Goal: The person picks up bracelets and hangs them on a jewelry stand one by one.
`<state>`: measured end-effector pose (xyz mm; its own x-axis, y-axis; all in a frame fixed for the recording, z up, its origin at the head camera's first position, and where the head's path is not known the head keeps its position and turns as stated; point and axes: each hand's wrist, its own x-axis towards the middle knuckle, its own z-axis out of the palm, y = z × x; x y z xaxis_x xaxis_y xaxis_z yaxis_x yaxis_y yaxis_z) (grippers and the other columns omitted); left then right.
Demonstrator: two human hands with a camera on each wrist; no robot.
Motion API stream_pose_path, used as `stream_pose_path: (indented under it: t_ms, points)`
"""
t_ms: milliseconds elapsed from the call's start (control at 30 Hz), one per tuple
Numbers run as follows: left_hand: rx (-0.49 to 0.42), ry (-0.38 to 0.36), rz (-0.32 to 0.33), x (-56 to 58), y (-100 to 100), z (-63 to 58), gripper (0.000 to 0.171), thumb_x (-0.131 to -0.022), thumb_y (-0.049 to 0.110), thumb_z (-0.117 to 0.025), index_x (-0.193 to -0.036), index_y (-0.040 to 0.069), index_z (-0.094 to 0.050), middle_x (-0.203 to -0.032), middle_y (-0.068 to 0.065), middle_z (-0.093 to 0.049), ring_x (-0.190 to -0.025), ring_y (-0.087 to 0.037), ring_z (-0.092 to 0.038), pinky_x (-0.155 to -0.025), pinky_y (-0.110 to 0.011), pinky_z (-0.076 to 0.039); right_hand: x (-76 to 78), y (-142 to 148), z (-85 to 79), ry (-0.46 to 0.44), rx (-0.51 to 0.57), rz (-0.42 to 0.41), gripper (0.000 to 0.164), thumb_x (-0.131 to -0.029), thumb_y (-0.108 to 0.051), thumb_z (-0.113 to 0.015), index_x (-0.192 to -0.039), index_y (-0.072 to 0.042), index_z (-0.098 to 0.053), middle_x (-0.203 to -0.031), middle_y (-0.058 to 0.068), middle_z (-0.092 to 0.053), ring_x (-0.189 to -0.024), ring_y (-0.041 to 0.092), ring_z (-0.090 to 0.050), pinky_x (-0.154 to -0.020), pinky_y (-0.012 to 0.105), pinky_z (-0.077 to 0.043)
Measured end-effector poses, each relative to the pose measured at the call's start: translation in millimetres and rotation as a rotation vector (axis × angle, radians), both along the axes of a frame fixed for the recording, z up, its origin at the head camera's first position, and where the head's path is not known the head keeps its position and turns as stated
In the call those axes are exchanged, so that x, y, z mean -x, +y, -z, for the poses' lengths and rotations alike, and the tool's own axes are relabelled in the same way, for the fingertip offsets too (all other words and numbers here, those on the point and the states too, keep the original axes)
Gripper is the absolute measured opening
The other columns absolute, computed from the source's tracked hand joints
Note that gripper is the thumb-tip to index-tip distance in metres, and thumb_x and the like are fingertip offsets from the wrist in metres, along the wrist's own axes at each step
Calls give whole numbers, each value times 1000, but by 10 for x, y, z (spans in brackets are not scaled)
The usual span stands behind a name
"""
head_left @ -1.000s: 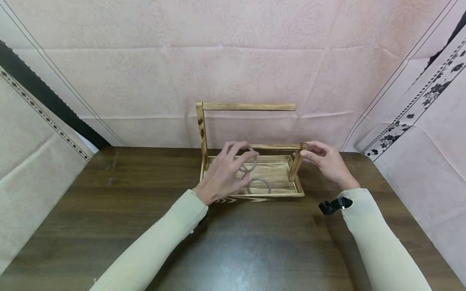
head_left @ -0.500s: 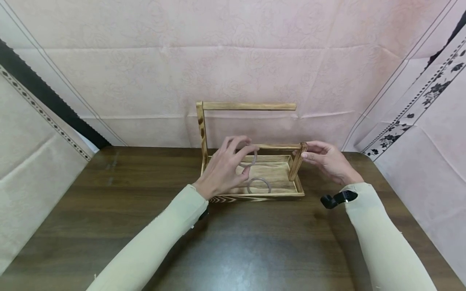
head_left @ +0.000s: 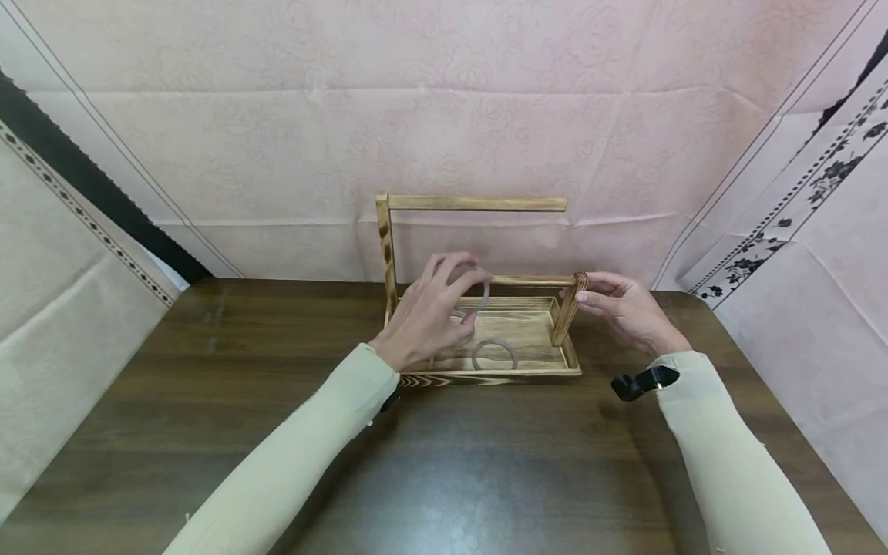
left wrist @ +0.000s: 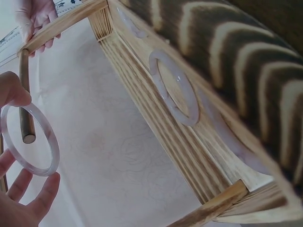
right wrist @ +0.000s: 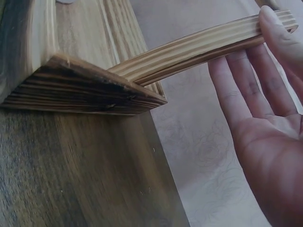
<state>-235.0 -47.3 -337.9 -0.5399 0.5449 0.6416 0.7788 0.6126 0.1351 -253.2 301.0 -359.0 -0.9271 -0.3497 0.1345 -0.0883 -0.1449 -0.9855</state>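
Observation:
My left hand [head_left: 432, 317] pinches a pale lilac bangle [left wrist: 55, 156] between thumb and fingers above the wooden tray [head_left: 486, 378]. In the left wrist view, the free end of the lower rod [left wrist: 25, 85] shows through the bangle's ring. My right hand [head_left: 627, 314] grips the top of the short right post [head_left: 565, 317], which carries that rod; the thumb lies on one side and the fingers on the other. Another bangle [left wrist: 196, 106] leans inside the tray, with two more partly visible near it.
A taller left post [head_left: 385, 247] carries the upper rod [head_left: 475, 203], which reaches right over the tray. The stand sits on a dark wooden table [head_left: 444, 462], near its back edge. Pale patterned cloth [head_left: 444, 116] hangs behind.
My left hand has risen slightly with the bangle, shifting a little away from the tray floor. The right hand stays on the post; its wrist has shifted slightly.

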Motion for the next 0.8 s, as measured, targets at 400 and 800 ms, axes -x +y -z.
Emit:
stream_pose_path:
  t_ms: [400, 800]
  points:
    - [4, -23, 30, 58, 90, -25, 53, -84, 15, -76, -134, 19, -60, -145, -9, -50, -132, -27, -46, -71, -29, -60, -7, -9, -5, -14, -26, 38, 25, -97, 2, -64, -118, -9, -70, -113, 5, -76, -109, 13, -72, -99, 24, -57]
    - [32, -53, 22, 73, 167, -5, 53, -84, 15, -76, -134, 21, -60, -148, -8, -49, -133, -26, -45, -74, -29, -62, -54, -37, -14, -60, -27, 122, 32, -95, 5, -65, -109, -23, -72, -110, -6, -70, -98, 6, -73, -93, 19, -58]
